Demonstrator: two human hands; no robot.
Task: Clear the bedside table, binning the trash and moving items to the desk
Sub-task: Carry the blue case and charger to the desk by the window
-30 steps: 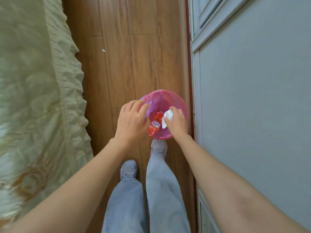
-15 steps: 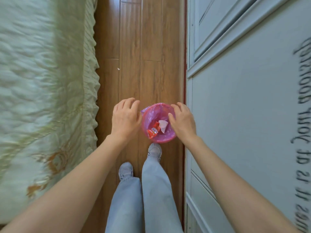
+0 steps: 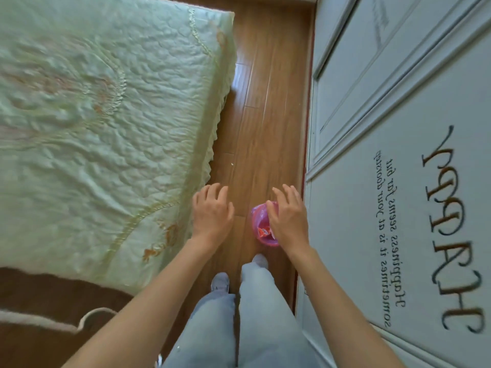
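both hands are empty, fingers spread: the left hand (image 3: 212, 216) hangs over bare wooden floor (image 3: 268, 107), the right hand (image 3: 288, 219) just above the small round bin lined with a pink plastic bag (image 3: 259, 221). under the right palm lies a red printed wrapper (image 3: 263, 231); anything else in there is hidden. the binning step looks finished; next, i'd guess, is going to the bedside table, which isn't in sight, for items bound for the desk.

A bed (image 3: 106, 115) with a pale green quilted cover stands on the wooden floor (image 3: 268, 102). Across the floor strip from the bed is a grey wall (image 3: 398, 128) with dark lettering (image 3: 451, 235). A small white speck (image 3: 232, 163) lies just beside the bed.
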